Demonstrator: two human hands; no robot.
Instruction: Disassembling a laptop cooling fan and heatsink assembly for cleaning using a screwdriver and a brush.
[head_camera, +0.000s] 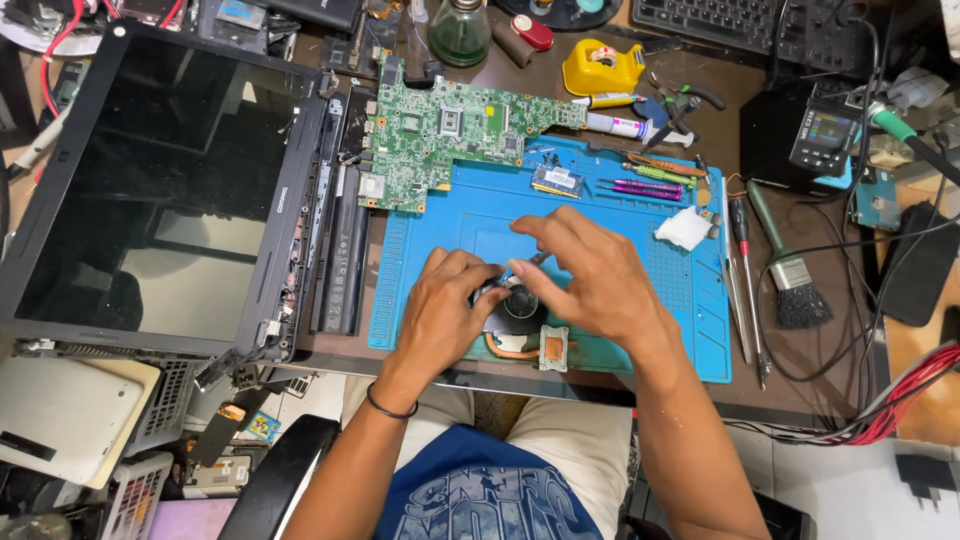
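Hands meet over cooling fan (520, 305) with copper heatpipe, low on blue mat (610, 205), tabletop centre. Left hand (445, 315) fingers pinch fan housing; right hand (590, 275) fingers press on top. Looks light, rigid, pipe bendable: grip by housing edges.

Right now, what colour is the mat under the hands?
Blue; the mat shows best in the head view.

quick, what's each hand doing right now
left hand: closed on the black cooling fan, steadying it on the blue mat.
right hand: fingers pinched at the fan's top.
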